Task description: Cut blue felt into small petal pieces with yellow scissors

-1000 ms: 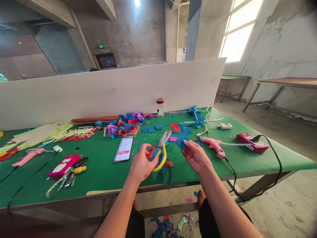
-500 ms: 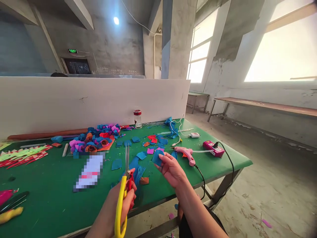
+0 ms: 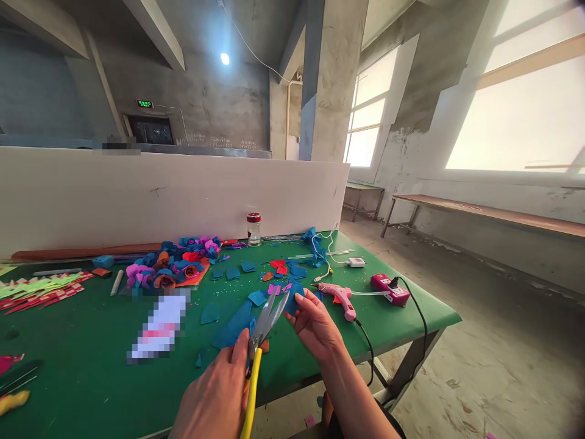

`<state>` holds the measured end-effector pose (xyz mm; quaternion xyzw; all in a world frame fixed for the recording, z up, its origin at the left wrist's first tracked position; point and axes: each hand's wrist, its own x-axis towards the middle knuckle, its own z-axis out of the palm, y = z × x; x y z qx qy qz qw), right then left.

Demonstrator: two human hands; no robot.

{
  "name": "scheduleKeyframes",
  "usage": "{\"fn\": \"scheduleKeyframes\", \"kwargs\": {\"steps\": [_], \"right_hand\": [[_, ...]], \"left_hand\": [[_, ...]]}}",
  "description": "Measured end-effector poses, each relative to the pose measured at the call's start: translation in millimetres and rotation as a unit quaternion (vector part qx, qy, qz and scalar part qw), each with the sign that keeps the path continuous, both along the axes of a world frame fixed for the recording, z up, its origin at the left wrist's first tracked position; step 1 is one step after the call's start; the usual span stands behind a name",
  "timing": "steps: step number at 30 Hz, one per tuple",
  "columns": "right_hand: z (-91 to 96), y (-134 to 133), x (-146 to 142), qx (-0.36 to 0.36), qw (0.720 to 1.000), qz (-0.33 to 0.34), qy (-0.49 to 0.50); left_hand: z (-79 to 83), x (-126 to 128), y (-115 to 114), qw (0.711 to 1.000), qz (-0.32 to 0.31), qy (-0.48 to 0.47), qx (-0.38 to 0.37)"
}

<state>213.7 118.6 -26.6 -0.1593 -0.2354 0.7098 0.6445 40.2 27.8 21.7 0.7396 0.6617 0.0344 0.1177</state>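
Note:
My left hand [image 3: 217,387] is closed round the handles of yellow-handled scissors [image 3: 261,332]. The blades point away from me and stand slightly apart. Their tips are beside a blue piece of crepe paper [image 3: 295,300], which my right hand [image 3: 317,328] pinches between thumb and fingers. Under the scissors lies a larger blue paper strip [image 3: 235,326]. Several cut blue pieces [image 3: 210,314] are scattered on the green tabletop [image 3: 91,390], with red scraps [image 3: 278,266] and pink ones among them.
Paper flowers [image 3: 167,268] are heaped at the back left. To the right lie a pink glue gun [image 3: 337,296] and a pink power socket [image 3: 390,289] with a black cord. A red-lidded jar [image 3: 254,230] stands before the white board [image 3: 183,192].
The scissors have turned from upright and closed to leaning right with blades parted, beside the blue paper. My left hand has rolled over, back upward. The right hand still pinches the paper.

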Motion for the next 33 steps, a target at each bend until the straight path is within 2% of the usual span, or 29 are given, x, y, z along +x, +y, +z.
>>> {"fn": "scheduleKeyframes", "kwargs": {"steps": [12,21,33], "right_hand": [[-2.6,-5.3,-7.4,0.017,0.999,0.028,-0.007],[-5.0,-4.1,-8.3,0.026,0.999,0.035,-0.024],[-3.0,-6.6,-9.3,0.022,0.999,0.029,-0.04]], "left_hand": [[6.8,7.9,-0.7,0.999,0.013,0.008,-0.045],[-5.3,4.9,5.0,1.0,-0.01,0.008,-0.016],[-7.1,2.2,6.2,0.999,-0.029,0.008,-0.009]]}}
